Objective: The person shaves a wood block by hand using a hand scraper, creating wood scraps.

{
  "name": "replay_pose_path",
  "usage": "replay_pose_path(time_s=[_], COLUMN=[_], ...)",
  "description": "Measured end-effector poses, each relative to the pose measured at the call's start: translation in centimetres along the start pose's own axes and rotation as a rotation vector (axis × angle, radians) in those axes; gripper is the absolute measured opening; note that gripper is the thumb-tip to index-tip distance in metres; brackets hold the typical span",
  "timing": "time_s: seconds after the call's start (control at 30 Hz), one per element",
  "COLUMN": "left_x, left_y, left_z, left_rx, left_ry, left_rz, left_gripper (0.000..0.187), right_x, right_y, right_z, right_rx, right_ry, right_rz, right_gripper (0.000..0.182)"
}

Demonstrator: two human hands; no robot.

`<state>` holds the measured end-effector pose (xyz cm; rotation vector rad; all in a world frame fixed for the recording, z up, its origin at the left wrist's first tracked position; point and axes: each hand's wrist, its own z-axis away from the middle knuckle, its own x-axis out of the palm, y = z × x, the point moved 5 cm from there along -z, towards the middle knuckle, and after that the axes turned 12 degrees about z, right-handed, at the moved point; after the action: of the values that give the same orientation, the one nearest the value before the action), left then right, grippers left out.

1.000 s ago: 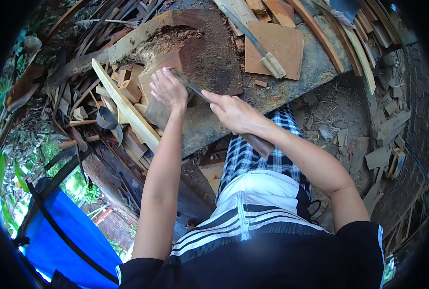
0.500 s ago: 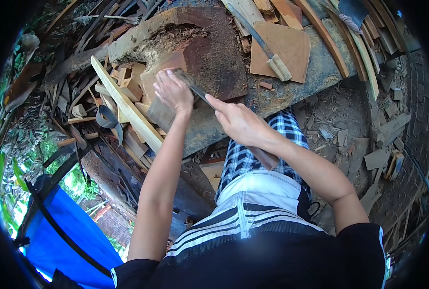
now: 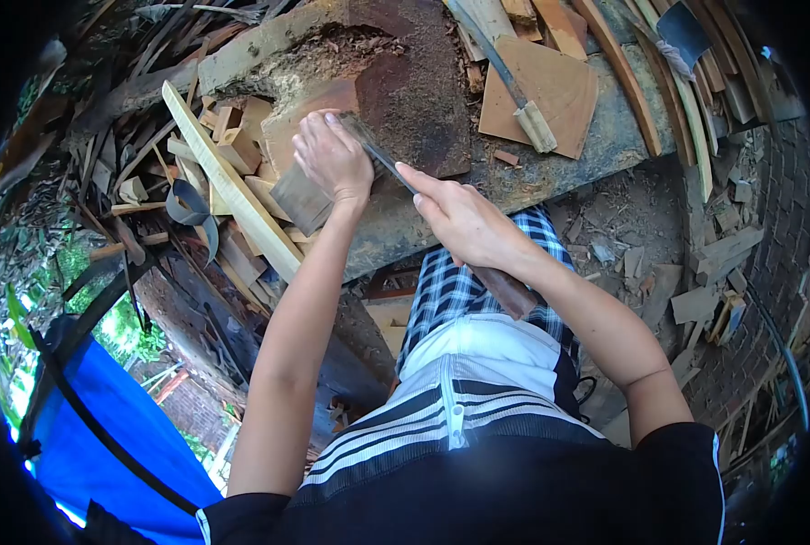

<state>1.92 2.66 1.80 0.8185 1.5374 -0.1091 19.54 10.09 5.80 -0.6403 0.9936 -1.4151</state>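
My right hand is wrapped around the brown wooden handle of a long-bladed knife, index finger stretched along its back. The dark narrow knife blade runs up and left to my left hand. That hand is closed, with fingers curled over a piece of wood at the near edge of a big wooden block; the fingers hide most of the piece. Below the left wrist lies a flat greyish wood offcut. Sawdust and chips cover the block's rough, hollowed top.
On the bench, to the right, a long blade with a pale handle lies on a square board. Left of my hands are a long pale wood strip, several offcuts and a grey curled strap. Wood scraps litter the ground at right.
The view has shifted slightly, so the bench and block sit a little higher in it. Both hands keep nearly the same places and grips.
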Motion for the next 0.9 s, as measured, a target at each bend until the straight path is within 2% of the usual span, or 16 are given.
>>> replay_pose_path(time_s=[0.07, 0.3, 0.37, 0.43, 0.5, 0.67, 0.77, 0.9], left_x=[0.2, 0.0, 0.1, 0.1, 0.3, 0.2, 0.2, 0.0], left_y=[0.3, 0.6, 0.4, 0.4, 0.2, 0.4, 0.2, 0.2], left_z=[0.1, 0.5, -0.2, 0.1, 0.3, 0.0, 0.3, 0.1], left_rx=[0.014, 0.021, 0.012, 0.015, 0.010, 0.025, 0.002, -0.017], left_ry=[0.002, -0.004, -0.013, -0.004, -0.008, -0.013, -0.020, -0.023], left_rz=[-0.015, -0.063, -0.070, -0.058, -0.062, -0.061, -0.079, 0.043], left_gripper=[0.024, 0.024, 0.024, 0.025, 0.025, 0.026, 0.026, 0.024], right_x=[0.2, 1.9, 1.8, 0.9, 0.4, 1.5, 0.5, 0.6], right_y=[0.4, 0.9, 1.2, 0.5, 0.1, 1.1, -0.1, -0.2], right_z=[0.2, -2.8, -2.8, -1.1, -0.8, -1.7, -1.2, -1.9], right_rx=[-0.041, 0.021, -0.064, -0.059, 0.048, -0.063, 0.015, 0.024], right_ry=[0.046, 0.156, 0.195, 0.167, 0.059, 0.170, 0.079, 0.089], right_rz=[0.043, 0.038, 0.058, 0.083, 0.044, 0.095, 0.135, 0.201], right_gripper=[0.051, 0.049, 0.050, 0.050, 0.050, 0.050, 0.050, 0.051])
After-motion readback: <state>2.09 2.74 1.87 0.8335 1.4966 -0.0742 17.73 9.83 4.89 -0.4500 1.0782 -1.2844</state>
